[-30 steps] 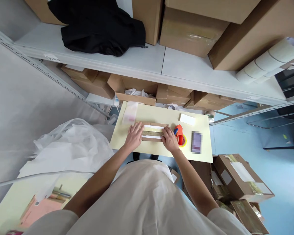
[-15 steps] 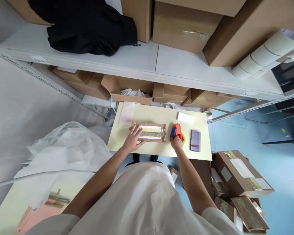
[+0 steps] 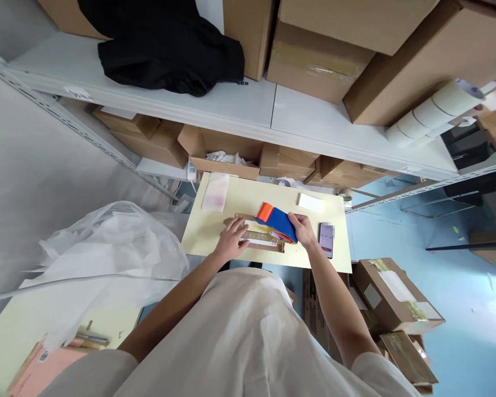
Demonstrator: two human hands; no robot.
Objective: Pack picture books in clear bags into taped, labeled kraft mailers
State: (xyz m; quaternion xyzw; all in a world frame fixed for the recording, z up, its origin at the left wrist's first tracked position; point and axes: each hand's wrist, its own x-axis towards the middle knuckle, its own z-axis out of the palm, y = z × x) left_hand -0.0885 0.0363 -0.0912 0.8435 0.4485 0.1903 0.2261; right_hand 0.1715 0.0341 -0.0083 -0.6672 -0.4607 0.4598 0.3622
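Observation:
A flat cardboard box (image 3: 264, 243) with white labels and clear tape lies on the pale yellow table (image 3: 198, 237). My left hand (image 3: 231, 240) rests on its left end, fingers spread over the top. In my right hand (image 3: 303, 229) is a blue and orange tape dispenser (image 3: 279, 220), held above the box's right part. Its roll of tape hangs on the underside, and the dispenser covers some of the box. Whether tape touches the box, I cannot tell.
To the right lies a phone (image 3: 326, 240), with a white stack of labels (image 3: 311, 202) behind it. A pinkish sheet (image 3: 215, 192) lies back left. A shelf (image 3: 248, 118) with boxes spans the far side. Cartons (image 3: 397, 292) are piled right; a plastic bag (image 3: 119, 248) stands left.
My right hand has lifted the tape dispenser from the table and brought it left over the box, turning it. My left hand stays on the box. The view has shifted slightly.

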